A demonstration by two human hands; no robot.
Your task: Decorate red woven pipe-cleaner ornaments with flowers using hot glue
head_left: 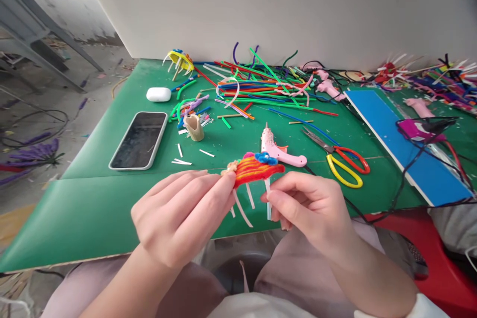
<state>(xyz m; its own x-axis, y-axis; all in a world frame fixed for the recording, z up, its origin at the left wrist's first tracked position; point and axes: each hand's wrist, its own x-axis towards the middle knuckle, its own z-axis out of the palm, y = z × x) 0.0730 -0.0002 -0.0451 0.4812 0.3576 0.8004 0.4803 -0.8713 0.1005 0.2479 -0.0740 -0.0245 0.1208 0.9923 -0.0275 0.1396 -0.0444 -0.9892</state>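
Note:
My left hand point(179, 213) pinches the left edge of a small red-and-orange pipe-cleaner craft point(255, 168) that has a blue tuft on top and white strips hanging below. With my right hand point(307, 206) I pinch one of those white strips point(268, 194) under the craft. Both hands hover above the near edge of the green table point(85, 208). A pink glue gun point(278, 151) lies just behind the craft.
Yellow-and-red scissors point(341, 159), a phone point(139, 140), a white earbud case point(158, 94), a small beige tube point(195, 127), a pile of coloured pipe cleaners point(261, 89), a yellow craft point(179, 61) and a blue board point(406, 144) lie on the table. A red stool point(439, 258) stands at right.

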